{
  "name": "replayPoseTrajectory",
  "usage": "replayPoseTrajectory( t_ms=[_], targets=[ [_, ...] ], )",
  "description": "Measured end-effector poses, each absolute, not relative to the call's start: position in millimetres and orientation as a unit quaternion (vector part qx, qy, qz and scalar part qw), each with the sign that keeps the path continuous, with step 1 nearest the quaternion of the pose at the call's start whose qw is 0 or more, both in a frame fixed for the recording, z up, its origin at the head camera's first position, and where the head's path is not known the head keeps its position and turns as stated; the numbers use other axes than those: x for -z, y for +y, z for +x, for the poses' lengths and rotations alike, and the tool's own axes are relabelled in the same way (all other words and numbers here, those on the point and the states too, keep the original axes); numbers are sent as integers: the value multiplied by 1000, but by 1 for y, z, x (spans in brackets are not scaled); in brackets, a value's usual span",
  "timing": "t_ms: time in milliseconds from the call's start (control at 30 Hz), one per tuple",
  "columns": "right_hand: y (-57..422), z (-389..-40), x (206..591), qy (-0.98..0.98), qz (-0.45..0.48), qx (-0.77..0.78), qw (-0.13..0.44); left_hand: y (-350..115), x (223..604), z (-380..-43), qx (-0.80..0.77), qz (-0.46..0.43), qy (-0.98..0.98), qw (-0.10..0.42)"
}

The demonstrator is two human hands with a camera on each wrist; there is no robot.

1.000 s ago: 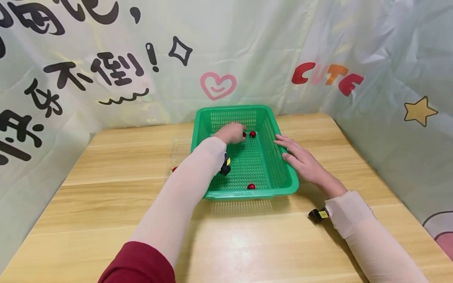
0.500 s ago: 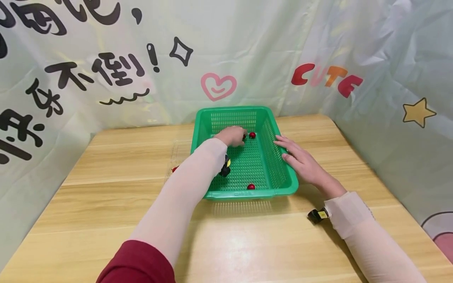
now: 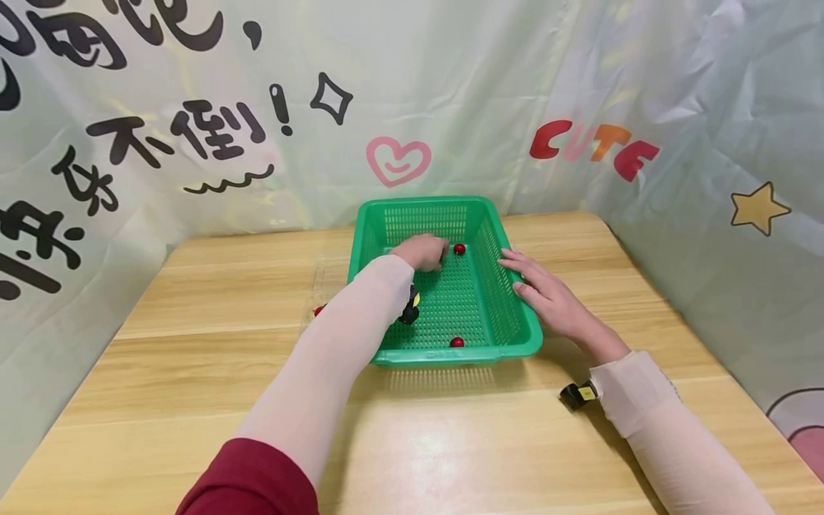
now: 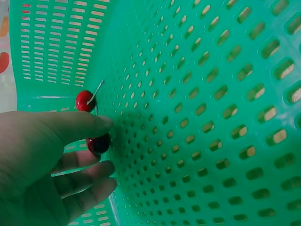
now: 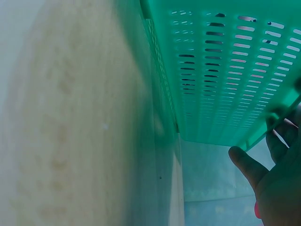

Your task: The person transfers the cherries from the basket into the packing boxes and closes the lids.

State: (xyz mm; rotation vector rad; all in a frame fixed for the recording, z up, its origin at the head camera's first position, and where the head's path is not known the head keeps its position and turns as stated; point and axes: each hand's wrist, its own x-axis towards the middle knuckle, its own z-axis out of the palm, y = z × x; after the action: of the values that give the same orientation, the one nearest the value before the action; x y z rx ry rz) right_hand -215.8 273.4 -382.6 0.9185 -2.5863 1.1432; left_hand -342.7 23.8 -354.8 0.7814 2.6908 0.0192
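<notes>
My left hand reaches down inside the green plastic basket. In the left wrist view, its thumb and fingers close round a dark red cherry low on the basket floor. Just beyond the thumb lies another cherry with its stem up, seen also in the head view as the far cherry. A further cherry sits near the basket's front wall. My right hand rests on the basket's right rim, fingers extended over it, thumb against the outer side.
Left of the basket, partly behind my left forearm, is a clear plastic container with a red cherry showing. All of it stands on a wooden table. A printed cloth hangs behind and along the sides.
My left hand has drawn slightly nearer, and the cherry at its fingertips is now hidden in the head view. The right hand stays on the rim.
</notes>
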Motion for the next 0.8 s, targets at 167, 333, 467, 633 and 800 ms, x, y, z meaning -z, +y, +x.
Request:
replayPoseTrajectory(
  t_ms=[167, 333, 467, 633, 800],
  targets=[
    [273, -217, 384, -866, 308, -385, 80, 22, 355, -342, -9, 273, 944, 187],
    [272, -217, 383, -866, 308, -387, 77, 21, 354, -342, -7, 277, 942, 187],
    [273, -216, 382, -867, 306, -385, 80, 21, 353, -342, -13, 280, 941, 189],
    [273, -216, 382, -868, 305, -382, 81, 20, 352, -343, -27, 285, 941, 182],
    [273, -215, 382, -869, 306, -381, 80, 21, 352, -344, -39, 286, 940, 183]
  ],
)
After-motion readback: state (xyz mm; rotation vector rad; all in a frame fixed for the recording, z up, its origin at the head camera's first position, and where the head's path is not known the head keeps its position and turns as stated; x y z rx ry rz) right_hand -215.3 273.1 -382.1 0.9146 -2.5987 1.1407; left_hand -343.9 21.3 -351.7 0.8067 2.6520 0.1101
